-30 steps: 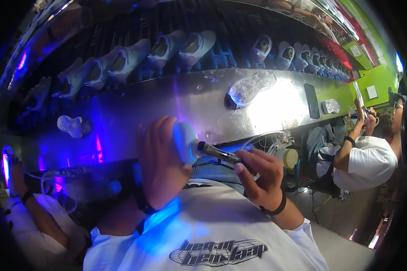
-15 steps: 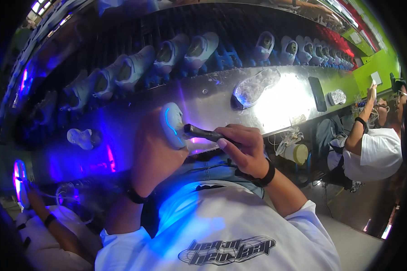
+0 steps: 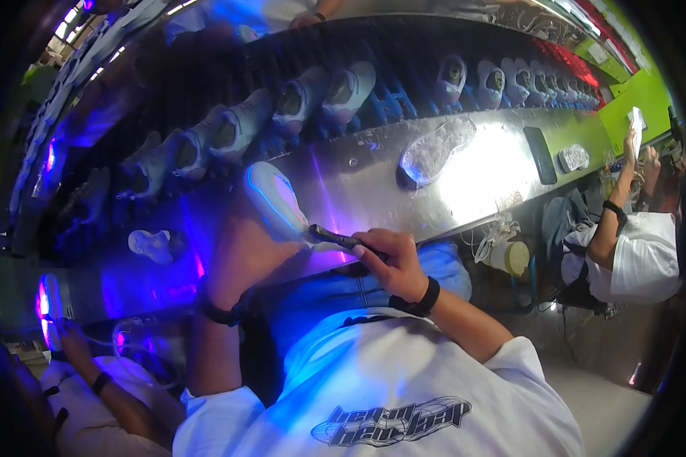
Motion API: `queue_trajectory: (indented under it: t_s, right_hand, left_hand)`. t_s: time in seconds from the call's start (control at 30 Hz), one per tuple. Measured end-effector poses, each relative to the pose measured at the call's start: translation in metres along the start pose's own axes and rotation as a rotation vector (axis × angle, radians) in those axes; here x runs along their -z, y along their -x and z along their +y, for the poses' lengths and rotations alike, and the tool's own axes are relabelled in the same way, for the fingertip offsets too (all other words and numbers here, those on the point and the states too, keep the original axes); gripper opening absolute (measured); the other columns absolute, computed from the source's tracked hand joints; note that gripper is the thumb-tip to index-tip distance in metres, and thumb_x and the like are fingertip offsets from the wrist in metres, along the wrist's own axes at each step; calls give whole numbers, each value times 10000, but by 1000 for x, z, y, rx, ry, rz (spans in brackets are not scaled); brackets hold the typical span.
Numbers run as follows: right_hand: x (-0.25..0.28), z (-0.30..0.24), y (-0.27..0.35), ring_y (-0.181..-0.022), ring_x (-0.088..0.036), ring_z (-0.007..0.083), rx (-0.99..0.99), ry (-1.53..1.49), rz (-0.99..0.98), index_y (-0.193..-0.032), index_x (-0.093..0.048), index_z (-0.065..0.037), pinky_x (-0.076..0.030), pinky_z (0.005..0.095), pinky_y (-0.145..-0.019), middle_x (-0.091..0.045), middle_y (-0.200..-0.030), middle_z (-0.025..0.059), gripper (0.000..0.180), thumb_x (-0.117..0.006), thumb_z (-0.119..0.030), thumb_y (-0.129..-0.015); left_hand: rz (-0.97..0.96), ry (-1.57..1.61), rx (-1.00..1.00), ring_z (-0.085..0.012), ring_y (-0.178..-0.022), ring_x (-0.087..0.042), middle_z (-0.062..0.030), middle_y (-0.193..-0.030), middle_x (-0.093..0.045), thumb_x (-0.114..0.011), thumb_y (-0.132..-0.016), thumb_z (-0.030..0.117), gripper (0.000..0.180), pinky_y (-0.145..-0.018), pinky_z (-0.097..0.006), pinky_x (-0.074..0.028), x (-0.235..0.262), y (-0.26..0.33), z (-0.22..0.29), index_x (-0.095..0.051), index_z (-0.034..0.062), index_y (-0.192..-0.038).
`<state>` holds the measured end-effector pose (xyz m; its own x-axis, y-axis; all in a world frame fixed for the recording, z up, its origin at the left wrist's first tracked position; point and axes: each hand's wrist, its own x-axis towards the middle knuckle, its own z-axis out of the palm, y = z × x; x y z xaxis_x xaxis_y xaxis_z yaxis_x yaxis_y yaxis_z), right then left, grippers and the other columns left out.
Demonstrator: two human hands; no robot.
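The left hand (image 3: 240,255) gripped a shoe sole (image 3: 274,199), fingers wrapped round its underside and holding it tilted above the near edge of the bench (image 3: 358,183). The sole was pale, its rim lit blue. The right hand (image 3: 389,263) was closed round a dark brush (image 3: 335,240), fingers pinching the handle, and the brush tip touched the lower end of the sole. Both wrists wore dark bands.

A pale round pot (image 3: 511,257) hung just below the bench edge to the right, beside a tangle of white cord; what it held could not be made out. Beyond the bench ran a dark conveyor rack (image 3: 404,91) carrying a row of pale shoes (image 3: 343,87), each set toe-up in its own slot, the line curving away to the right.

The bench was bare metal, shining hard white where light struck it on the right. A clear sole (image 3: 437,148) lay flat on it, well apart from the hands. Farther right lay a flat dark slab (image 3: 540,154) and a small pale piece (image 3: 573,158). Another pale sole (image 3: 151,244) lay on the left, in violet light.

A green wall stood at the far right. There a seated person in a white shirt (image 3: 640,255) raised something pale in one hand. At lower left another person's arm (image 3: 91,373) reached toward a pink-lit lamp.
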<state>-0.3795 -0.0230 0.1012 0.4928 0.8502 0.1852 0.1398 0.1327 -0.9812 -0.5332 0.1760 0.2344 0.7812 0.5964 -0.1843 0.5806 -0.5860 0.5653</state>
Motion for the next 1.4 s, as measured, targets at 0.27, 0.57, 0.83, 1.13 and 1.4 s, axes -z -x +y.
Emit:
queue_trajectory:
  t_s: [0.27, 0.57, 0.83, 1.13, 1.4]
  right_hand:
    - [14, -27, 10, -664, -638, 170, -169, 81, -24, -1112, -757, 45, -505, 332, -627, -706, -788, 158, 254, -749, -172, -980]
    - [26, -100, -13, -605, -622, 288, 89, 265, -30, -1077, -745, 34, -468, 384, -588, -650, -744, 164, 191, -715, -127, -978]
    - [38, -110, 8, -608, -625, 320, 89, 338, -39, -1075, -744, 17, -452, 403, -562, -643, -764, 173, 180, -723, -107, -947]
    - [45, -119, 5, -563, -598, 271, 63, 314, -73, -1070, -747, 41, -438, 374, -537, -630, -733, 156, 208, -740, -114, -932]
    - [63, -127, 16, -596, -660, 239, -7, 227, -236, -1044, -756, 64, -483, 344, -559, -683, -751, 174, 218, -749, -113, -918]
  left_hand:
    - [233, 263, -95, -316, -1315, -607, -206, -1472, -569, -926, -738, 88, 1020, -1124, -429, -479, -25, 14, -56, -359, -15, -1581]
    - [93, 1103, 5, -208, -1385, -511, -102, -1523, -511, -835, -849, 75, 984, -1173, -374, -416, -39, 66, -17, -275, -40, -1650]
    - [23, 962, -35, -208, -1490, -424, -126, -1640, -419, -764, -835, 128, 1023, -1241, -363, -303, -28, 82, 12, -210, -22, -1682]
    - [30, 1069, 2, -201, -1299, -582, -123, -1457, -582, -819, -853, 103, 907, -1120, -370, -469, -24, 84, 20, -356, -17, -1624]
    - [130, 1070, 32, -172, -1166, -640, -97, -1358, -642, -771, -887, 106, 773, -1012, -339, -532, -16, 76, 15, -438, -8, -1575]
